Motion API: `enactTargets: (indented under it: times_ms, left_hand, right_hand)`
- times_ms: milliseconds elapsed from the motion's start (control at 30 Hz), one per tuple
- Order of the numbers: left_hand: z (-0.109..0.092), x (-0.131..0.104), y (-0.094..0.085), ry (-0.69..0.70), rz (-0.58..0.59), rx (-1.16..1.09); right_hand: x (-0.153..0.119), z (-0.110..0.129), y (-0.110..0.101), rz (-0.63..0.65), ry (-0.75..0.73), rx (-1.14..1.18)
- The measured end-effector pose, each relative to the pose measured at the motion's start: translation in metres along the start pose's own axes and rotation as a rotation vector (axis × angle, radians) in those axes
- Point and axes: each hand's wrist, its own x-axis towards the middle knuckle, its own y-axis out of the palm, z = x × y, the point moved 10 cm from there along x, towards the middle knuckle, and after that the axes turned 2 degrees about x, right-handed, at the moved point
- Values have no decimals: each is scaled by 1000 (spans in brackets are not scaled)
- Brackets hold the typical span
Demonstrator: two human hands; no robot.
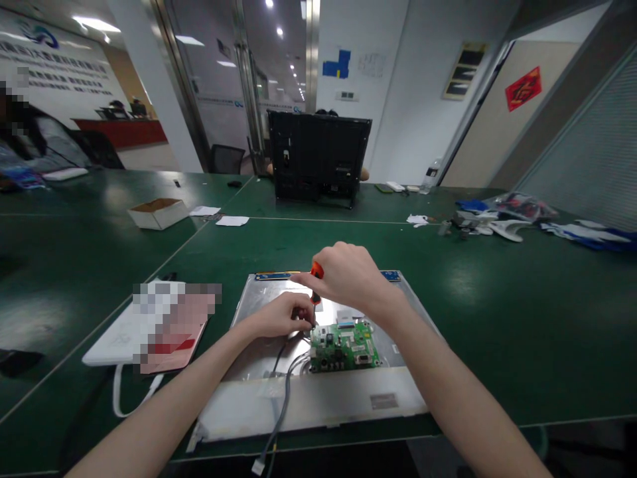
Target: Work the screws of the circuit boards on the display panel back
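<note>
1. Clamping the right hand (348,275) around an orange-and-black screwdriver (317,269), pointing it down at the far-left corner of a green circuit board (346,346).
2. Curling the left hand (284,315) just beside the screwdriver; cannot tell whether pinching anything.
3. With that board on a silvery panel (338,399) on the tabletop (482,345), near grey cables (286,398).

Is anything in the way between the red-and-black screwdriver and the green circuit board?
Nothing visible is. The right hand holds the screwdriver pointing down at the far left corner of the board; the left hand is close beside it.
</note>
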Motion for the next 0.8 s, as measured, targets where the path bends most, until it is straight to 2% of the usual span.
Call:
enactTargets:
  times_ms: [300,500,600,800]
  left_hand:
    - [-4,-1,-3,-18,-22,23]
    - [2,-3,-2,-68,-20,31]
    - [1,-3,-1,-66,-17,38]
    - [-4,-1,0,25,-31,22]
  right_hand:
    - [-17,13,0,143,-223,163]
    - [-14,12,-2,65,-206,93]
    - [-14,13,0,81,-212,96]
    - [-20,14,-1,138,-268,102]
